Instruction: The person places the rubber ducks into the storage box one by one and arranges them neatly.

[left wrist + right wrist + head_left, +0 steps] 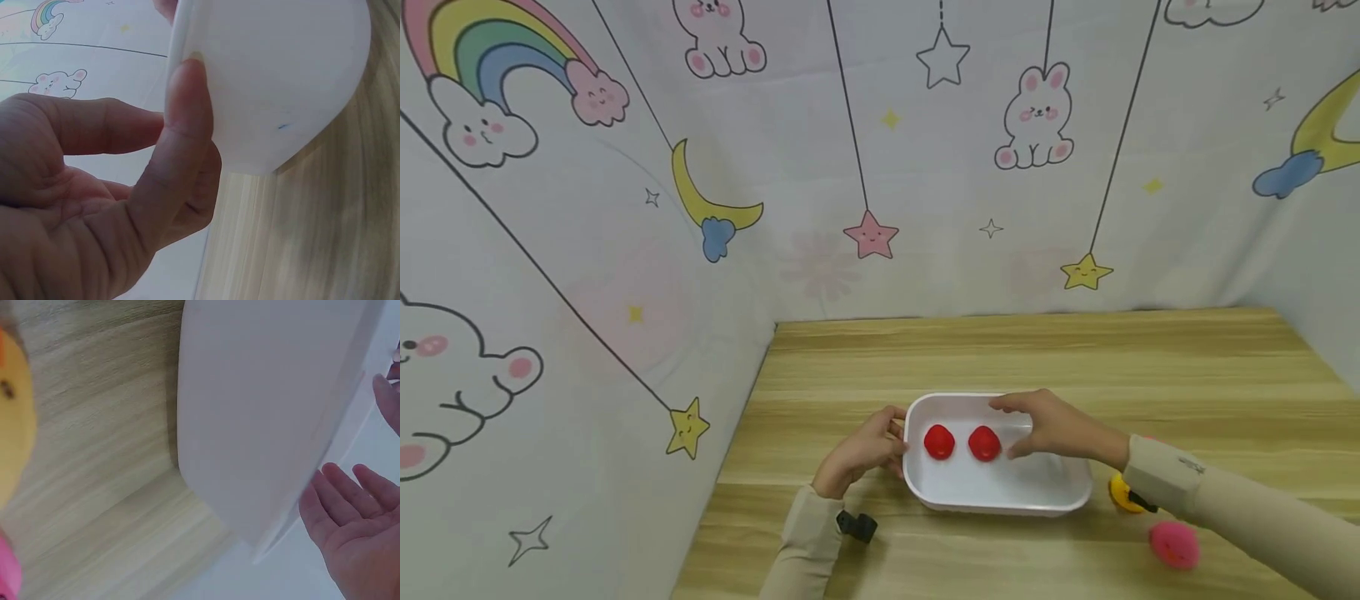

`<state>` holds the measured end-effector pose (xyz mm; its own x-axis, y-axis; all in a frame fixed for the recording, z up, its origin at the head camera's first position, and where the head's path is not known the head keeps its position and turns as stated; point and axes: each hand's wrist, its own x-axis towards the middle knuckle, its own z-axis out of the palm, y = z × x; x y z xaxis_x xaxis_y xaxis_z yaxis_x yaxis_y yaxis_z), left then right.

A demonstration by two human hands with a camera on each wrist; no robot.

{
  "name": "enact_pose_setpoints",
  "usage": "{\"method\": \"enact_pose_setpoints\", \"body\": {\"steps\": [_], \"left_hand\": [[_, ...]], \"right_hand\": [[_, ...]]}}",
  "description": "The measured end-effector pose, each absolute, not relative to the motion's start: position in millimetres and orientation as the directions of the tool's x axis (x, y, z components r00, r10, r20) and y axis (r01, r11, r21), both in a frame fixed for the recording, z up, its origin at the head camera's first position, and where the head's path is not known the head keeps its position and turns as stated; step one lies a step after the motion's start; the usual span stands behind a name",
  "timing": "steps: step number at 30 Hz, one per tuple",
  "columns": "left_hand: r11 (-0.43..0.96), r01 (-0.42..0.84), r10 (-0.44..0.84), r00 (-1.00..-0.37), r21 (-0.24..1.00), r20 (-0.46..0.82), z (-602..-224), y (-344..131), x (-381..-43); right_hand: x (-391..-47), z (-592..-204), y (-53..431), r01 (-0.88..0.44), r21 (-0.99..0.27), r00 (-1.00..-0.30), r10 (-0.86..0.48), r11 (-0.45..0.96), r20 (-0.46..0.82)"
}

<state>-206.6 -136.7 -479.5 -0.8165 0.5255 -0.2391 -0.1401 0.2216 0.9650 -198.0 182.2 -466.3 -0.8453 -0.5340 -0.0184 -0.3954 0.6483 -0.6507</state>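
Observation:
A white plastic basin (1000, 493) with rounded corners stands on the table. Two small, rounded red objects (939, 442) lie side by side on its floor, left of the middle. My left hand (867, 450) holds the basin's left end; in the left wrist view a digit presses the outer wall, right at the rim. Over the basin's inside reaches my right hand (1048, 425), its thumb and fingers spread apart near the right-hand red object (984, 444). Nothing shows between those fingers, and the right wrist view has them extended above the far rim.
Right of the basin, partly under my right forearm, is a yellow toy (1122, 495). A pink rounded toy (1175, 545) lies nearer the front. The wooden table (865, 358) meets a patterned cloth backdrop (940, 167) behind and at the left.

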Motion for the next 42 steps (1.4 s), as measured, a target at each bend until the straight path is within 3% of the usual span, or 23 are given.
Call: {"method": "enact_pose_setpoints", "body": {"steps": [18, 29, 42], "left_hand": [[0.217, -0.164, 0.519, -0.815, 0.962, -0.256, -481, -131, -206], [0.232, -0.165, 0.512, -0.817, 0.959, -0.264, -487, -138, -201], [0.217, -0.145, 0.525, -0.816, 0.965, -0.240, -479, -144, -202]], "right_hand": [[-155, -448, 241, -0.363, -0.647, -0.927, -0.327, 0.671, 0.182], [-129, -466, 276, -0.223, -0.712, -0.973, -0.195, 0.666, 0.122], [-126, -482, 326, -0.267, -0.709, -0.964, -0.188, 0.653, 0.189]]}}
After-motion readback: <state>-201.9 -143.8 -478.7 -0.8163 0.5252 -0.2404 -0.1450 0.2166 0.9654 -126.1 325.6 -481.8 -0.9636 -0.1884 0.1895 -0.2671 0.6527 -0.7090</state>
